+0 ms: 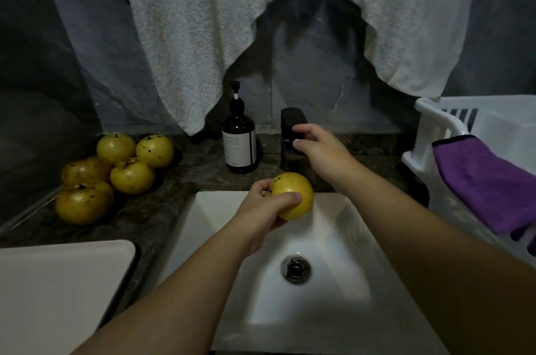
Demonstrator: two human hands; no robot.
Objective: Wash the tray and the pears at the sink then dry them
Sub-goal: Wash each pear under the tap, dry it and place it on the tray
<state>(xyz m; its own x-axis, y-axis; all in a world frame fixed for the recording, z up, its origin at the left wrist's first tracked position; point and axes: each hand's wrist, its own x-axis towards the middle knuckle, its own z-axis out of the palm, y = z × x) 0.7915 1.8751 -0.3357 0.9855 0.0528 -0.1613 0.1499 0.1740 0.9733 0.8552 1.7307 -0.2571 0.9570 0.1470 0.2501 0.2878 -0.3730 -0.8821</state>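
Note:
My left hand (pixel 265 211) grips a round yellow pear (pixel 293 195) over the back of the white sink (pixel 333 238). My right hand (pixel 317 145) reaches to the black faucet (pixel 291 122), thumb and fingers curled round its handle. No water is visible. Several more yellow, dark-spotted pears (pixel 116 171) lie piled on the dark counter at the left. A white tray (pixel 58 282) rests on the counter at the lower left.
A brown soap pump bottle (pixel 239 142) stands left of the faucet. A white towel (pixel 203 21) hangs over the wall behind. At the right, a white plastic basket (pixel 446 122) has a purple cloth (pixel 487 183) draped over its rim.

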